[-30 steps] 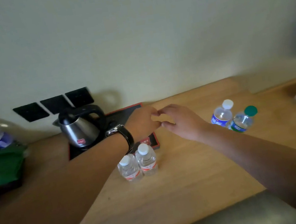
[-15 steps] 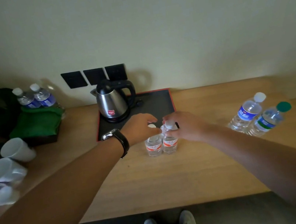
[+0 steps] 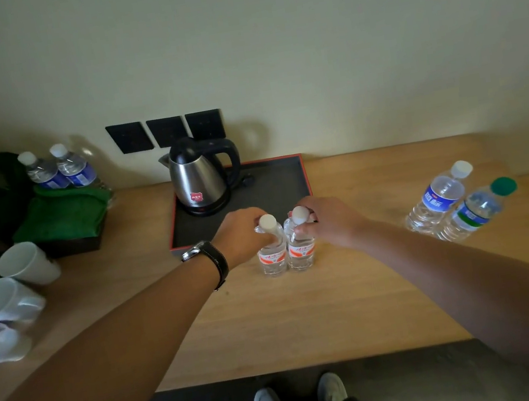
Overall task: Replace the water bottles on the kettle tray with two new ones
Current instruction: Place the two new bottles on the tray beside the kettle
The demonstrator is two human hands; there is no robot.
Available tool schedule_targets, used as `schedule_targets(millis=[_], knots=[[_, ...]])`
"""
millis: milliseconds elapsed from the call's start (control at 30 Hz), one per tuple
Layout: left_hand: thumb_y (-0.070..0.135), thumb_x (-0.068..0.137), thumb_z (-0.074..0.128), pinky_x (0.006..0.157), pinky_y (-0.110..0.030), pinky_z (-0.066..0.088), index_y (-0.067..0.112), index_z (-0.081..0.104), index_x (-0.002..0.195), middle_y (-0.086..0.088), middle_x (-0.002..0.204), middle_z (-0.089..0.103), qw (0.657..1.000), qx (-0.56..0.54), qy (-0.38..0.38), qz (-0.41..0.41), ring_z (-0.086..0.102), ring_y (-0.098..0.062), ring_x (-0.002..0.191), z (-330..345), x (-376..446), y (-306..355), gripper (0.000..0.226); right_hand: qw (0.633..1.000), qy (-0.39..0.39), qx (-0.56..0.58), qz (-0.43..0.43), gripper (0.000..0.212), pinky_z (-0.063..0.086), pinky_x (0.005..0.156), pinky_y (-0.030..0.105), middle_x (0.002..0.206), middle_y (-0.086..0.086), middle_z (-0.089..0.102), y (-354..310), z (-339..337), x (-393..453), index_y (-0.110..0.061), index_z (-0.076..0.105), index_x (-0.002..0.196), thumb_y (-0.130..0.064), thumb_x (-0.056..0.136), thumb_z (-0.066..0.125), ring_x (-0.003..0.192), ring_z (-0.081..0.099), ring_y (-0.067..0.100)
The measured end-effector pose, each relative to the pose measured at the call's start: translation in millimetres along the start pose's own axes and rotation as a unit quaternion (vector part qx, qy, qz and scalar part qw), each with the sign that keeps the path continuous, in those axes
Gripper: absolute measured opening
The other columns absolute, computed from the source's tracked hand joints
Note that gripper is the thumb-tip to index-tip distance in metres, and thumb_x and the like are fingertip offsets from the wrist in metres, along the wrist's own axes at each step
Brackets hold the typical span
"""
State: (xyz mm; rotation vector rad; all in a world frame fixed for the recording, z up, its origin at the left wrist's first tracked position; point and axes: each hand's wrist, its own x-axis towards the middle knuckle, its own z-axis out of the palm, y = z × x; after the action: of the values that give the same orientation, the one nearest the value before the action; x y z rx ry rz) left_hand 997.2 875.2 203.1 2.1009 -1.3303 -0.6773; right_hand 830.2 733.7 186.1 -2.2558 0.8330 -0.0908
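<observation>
The left hand [image 3: 244, 234] wraps its fingers around the neck of the left small bottle [image 3: 272, 251], and the right hand [image 3: 328, 221] pinches the neck of the right small bottle [image 3: 300, 245] just under its white cap. Both bottles stand upright and touching on the wooden counter [image 3: 309, 314], just in front of the kettle tray [image 3: 288, 182]. Each is clear with an orange-and-white label. The tray is dark with a red rim; the kettle [image 3: 199, 179] fills its left part, and the right part is bare. To the right of the tray, well apart, stand a blue-label bottle [image 3: 439, 198] and a green-capped bottle [image 3: 476, 210].
</observation>
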Motion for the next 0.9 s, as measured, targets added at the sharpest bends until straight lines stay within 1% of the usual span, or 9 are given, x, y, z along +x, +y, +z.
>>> schedule_targets(millis=[100, 167, 267, 333, 500, 600, 700, 800, 900], knots=[[0.019, 0.075, 0.078, 0.081, -0.036, 0.054, 0.016, 0.07, 0.102, -0.002, 0.099, 0.071, 1.0, -0.003, 0.005, 0.003, 0.065, -0.018, 0.092, -2.6, 6.3, -1.6, 0.028, 1.0, -0.005, 0.001, -0.015, 0.026, 0.04, 0.065, 0.03, 0.092, -0.003, 0.064, 0.4, 0.2, 4.8, -0.025, 0.059, 0.102, -0.033, 0.082, 0.074, 0.086, 0.059, 0.021], [0.021, 0.077, 0.076, 0.077, -0.035, 0.054, 0.017, 0.071, 0.097, -0.001, 0.094, 0.071, 1.0, -0.001, 0.003, -0.005, 0.065, -0.017, 0.088, -6.5, 13.6, -1.7, 0.021, 1.0, -0.014, 0.004, -0.027, 0.021, 0.038, 0.06, 0.027, 0.083, -0.011, 0.06, -1.7, -1.8, 9.6, -0.027, 0.057, 0.095, -0.033, 0.083, 0.073, 0.082, 0.058, 0.018], [0.024, 0.076, 0.076, 0.063, -0.027, 0.048, 0.019, 0.071, 0.087, 0.0, 0.084, 0.07, 1.0, 0.014, -0.005, -0.008, 0.064, -0.016, 0.081, -13.1, 26.7, -2.3, 0.013, 0.999, -0.03, 0.008, -0.029, 0.021, 0.044, 0.061, 0.028, 0.083, -0.012, 0.059, -6.0, -7.4, 20.2, -0.027, 0.056, 0.094, -0.032, 0.084, 0.074, 0.081, 0.06, 0.018], [0.025, 0.075, 0.076, 0.059, -0.025, 0.044, 0.019, 0.071, 0.084, 0.0, 0.082, 0.07, 1.0, 0.019, -0.011, -0.005, 0.065, -0.017, 0.079, -18.1, 35.4, -1.9, 0.012, 0.999, -0.036, -0.003, -0.032, 0.02, 0.046, 0.06, 0.029, 0.084, -0.01, 0.061, -8.9, -13.0, 28.7, -0.027, 0.056, 0.095, -0.034, 0.085, 0.073, 0.08, 0.062, 0.018], [0.03, 0.076, 0.08, 0.07, -0.032, 0.053, 0.015, 0.072, 0.093, -0.002, 0.089, 0.07, 0.999, 0.032, -0.008, -0.002, 0.065, -0.017, 0.084, -43.0, 70.2, 9.3, 0.024, 0.999, -0.032, -0.008, -0.035, 0.025, 0.057, 0.058, 0.035, 0.086, -0.002, 0.065, -17.6, -42.0, 58.2, -0.023, 0.059, 0.095, -0.041, 0.083, 0.072, 0.069, 0.066, 0.015], [0.03, 0.075, 0.08, 0.075, -0.04, 0.057, 0.012, 0.072, 0.092, -0.007, 0.091, 0.071, 0.999, 0.035, 0.002, 0.011, 0.067, -0.022, 0.087, -59.7, 93.9, 20.8, 0.026, 0.999, -0.018, 0.006, -0.034, 0.024, 0.049, 0.049, 0.025, 0.086, -0.005, 0.065, -22.0, -65.5, 80.3, -0.025, 0.06, 0.095, -0.04, 0.082, 0.074, 0.057, 0.064, 0.008], [0.028, 0.076, 0.078, 0.075, -0.046, 0.056, 0.008, 0.071, 0.085, -0.011, 0.085, 0.071, 0.999, 0.045, 0.007, 0.022, 0.067, -0.026, 0.082, -72.4, 121.8, 31.6, 0.023, 0.999, -0.001, 0.0, -0.044, 0.027, 0.043, 0.057, 0.026, 0.094, -0.001, 0.066, -21.3, -85.3, 105.9, -0.019, 0.062, 0.1, -0.037, 0.083, 0.074, 0.063, 0.059, 0.009], [0.022, 0.076, 0.077, 0.078, -0.046, 0.054, 0.003, 0.07, 0.091, -0.016, 0.09, 0.071, 0.999, 0.038, 0.012, 0.017, 0.066, -0.029, 0.085, -76.9, 153.0, 37.1, 0.024, 0.999, 0.01, 0.015, -0.034, 0.028, 0.052, 0.069, 0.035, 0.105, 0.003, 0.065, -17.2, -97.4, 133.1, -0.016, 0.062, 0.106, -0.03, 0.085, 0.075, 0.068, 0.058, 0.01], [0.019, 0.077, 0.076, 0.065, -0.036, 0.051, 0.002, 0.069, 0.089, -0.014, 0.087, 0.069, 0.999, 0.039, 0.018, 0.015, 0.064, -0.028, 0.08, -75.7, 176.8, 36.6, 0.021, 0.999, 0.016, 0.026, -0.025, 0.028, 0.054, 0.08, 0.043, 0.109, 0.006, 0.065, -12.8, -102.3, 153.0, -0.014, 0.063, 0.108, -0.024, 0.085, 0.075, 0.073, 0.059, 0.015]])
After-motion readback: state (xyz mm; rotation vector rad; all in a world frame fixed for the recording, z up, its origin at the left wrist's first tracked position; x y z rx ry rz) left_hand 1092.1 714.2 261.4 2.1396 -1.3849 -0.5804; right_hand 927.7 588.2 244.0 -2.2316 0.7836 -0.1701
